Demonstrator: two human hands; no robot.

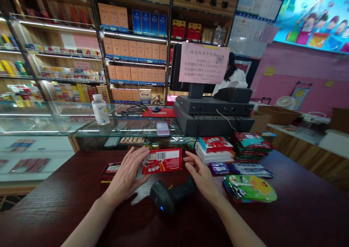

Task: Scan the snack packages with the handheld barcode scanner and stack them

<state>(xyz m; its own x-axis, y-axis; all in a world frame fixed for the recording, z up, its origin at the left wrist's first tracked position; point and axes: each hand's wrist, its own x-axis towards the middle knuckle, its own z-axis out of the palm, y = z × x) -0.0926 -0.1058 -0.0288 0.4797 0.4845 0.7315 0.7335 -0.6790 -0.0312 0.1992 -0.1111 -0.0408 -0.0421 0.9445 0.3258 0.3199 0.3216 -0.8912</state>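
1. Red snack box (161, 161), barcode showing, at 12 o'clock, above dark wood counter (300, 210)
2. Left hand (127, 174): fingers spread, against box's left end
3. Right hand (201, 178): fingers spread, just beside box's right end
4. Black handheld barcode scanner (171, 196): on counter, 6 o'clock from box

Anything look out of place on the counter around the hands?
The black plastic handheld barcode scanner lies on its side on the dark wood counter, below the right hand, rather than in a stand. The red-and-green snack packets to the right are piled unevenly, slumping sideways.
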